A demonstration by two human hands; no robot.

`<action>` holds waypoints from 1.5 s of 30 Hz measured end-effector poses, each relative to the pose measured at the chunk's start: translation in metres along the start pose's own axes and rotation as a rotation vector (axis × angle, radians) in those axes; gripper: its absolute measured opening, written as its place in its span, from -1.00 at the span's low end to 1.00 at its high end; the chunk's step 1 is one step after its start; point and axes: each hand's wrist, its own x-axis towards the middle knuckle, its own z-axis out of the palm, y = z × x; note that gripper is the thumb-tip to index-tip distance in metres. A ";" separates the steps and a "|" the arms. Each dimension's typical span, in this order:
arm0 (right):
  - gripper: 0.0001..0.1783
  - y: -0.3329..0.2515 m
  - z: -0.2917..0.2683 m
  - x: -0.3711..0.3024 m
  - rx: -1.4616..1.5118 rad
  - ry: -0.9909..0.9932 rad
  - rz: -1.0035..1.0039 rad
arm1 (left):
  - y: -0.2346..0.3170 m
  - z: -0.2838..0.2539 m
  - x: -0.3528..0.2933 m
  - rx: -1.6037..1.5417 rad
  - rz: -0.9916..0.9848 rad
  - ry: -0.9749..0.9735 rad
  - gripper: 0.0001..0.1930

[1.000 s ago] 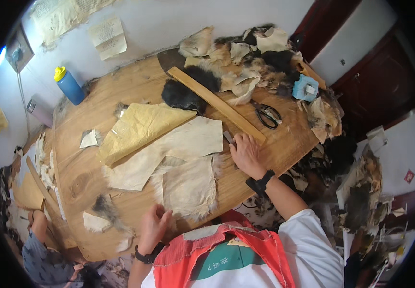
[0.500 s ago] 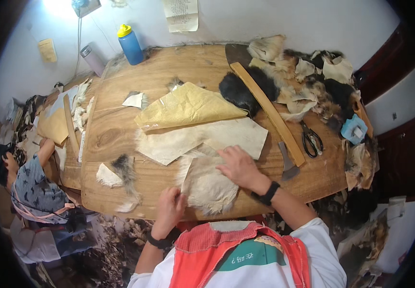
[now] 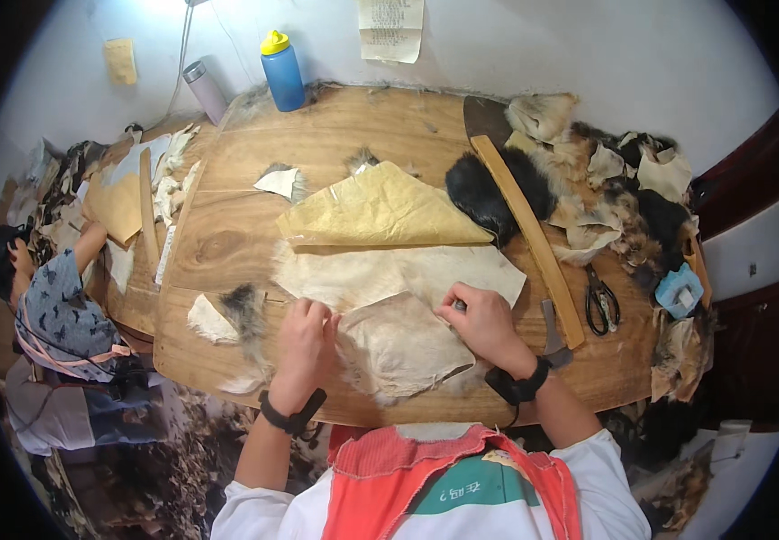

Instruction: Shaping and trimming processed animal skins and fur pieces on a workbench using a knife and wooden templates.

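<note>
A cream fur-pelt piece [image 3: 407, 346] lies skin side up in front of me, fur fringing its edges. My left hand [image 3: 302, 346] is closed in a pinch beside its left edge; whatever the fingertips hold is too small to make out. Over the piece's upper right edge, my right hand [image 3: 489, 326] is closed round a small dark object [image 3: 460, 305], of which only a rounded grey end shows. Behind it a larger pale hide [image 3: 407, 267] lies flat, partly covered by a yellow-brown paper sheet [image 3: 380, 211].
Right of the hides lie a wooden batten [image 3: 529, 243], a dark curved blade [image 3: 553, 335] and black-handled scissors [image 3: 602, 301]. Fur scraps [image 3: 624, 198] pile up beyond. A blue bottle [image 3: 282, 74] stands at the back. On the left, another person [image 3: 65, 297] sits at the table.
My right hand has gone from fingers spread on the pelt to closed round a small object. My left hand has risen along the pelt's left side. The pelt piece lies turned, and the view has shifted.
</note>
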 end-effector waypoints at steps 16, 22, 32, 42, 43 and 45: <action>-0.69 0.014 0.039 0.058 0.235 -0.366 0.069 | -0.007 0.053 0.062 -0.805 -0.233 -0.674 -0.52; -0.71 0.003 0.041 0.058 0.018 -0.199 -0.002 | -0.022 0.028 0.027 -0.251 -0.254 -0.426 -0.69; -0.69 0.000 0.054 0.059 -0.052 -0.025 -0.006 | 0.001 0.025 0.015 0.426 -0.107 0.049 -0.59; -0.77 0.011 -0.003 0.037 0.073 0.000 -0.089 | 0.036 0.083 -0.008 0.169 0.237 -0.309 -0.08; -0.77 0.021 -0.011 0.030 0.070 0.003 -0.085 | 0.037 0.081 -0.007 0.192 0.252 -0.312 -0.08; -0.70 0.037 -0.019 0.016 -0.077 -0.061 -0.391 | 0.041 0.081 -0.005 0.213 0.293 -0.313 -0.08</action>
